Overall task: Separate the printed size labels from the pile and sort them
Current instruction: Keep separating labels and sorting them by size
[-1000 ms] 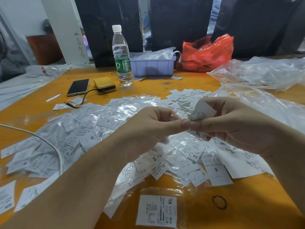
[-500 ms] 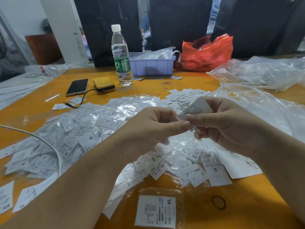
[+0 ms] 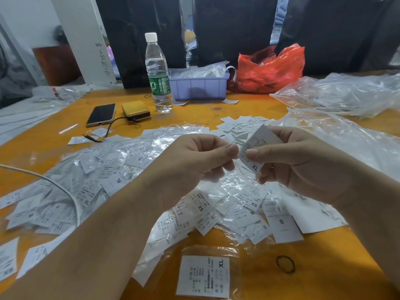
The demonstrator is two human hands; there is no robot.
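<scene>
Both hands raised over the table's (image 3: 216,109) middle. Right hand (image 3: 303,165) pinches an XL label (image 3: 258,146) between thumb and fingers; left hand (image 3: 194,163), fingers curled, thumb tip at the label's left edge, grip uncertain. Pile (image 3: 129,169) of labels, many in clear sleeves, spreads from the left edge to the near right. Judged: labels feather-light, limp, creasing easily; sleeves slippery. Best taken by a corner or edge, pinched lightly, one at a time.

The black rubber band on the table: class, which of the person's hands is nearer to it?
Right. The right hand is up above the rubber band, pinching an XL label; the left hand sits farther left.
</scene>
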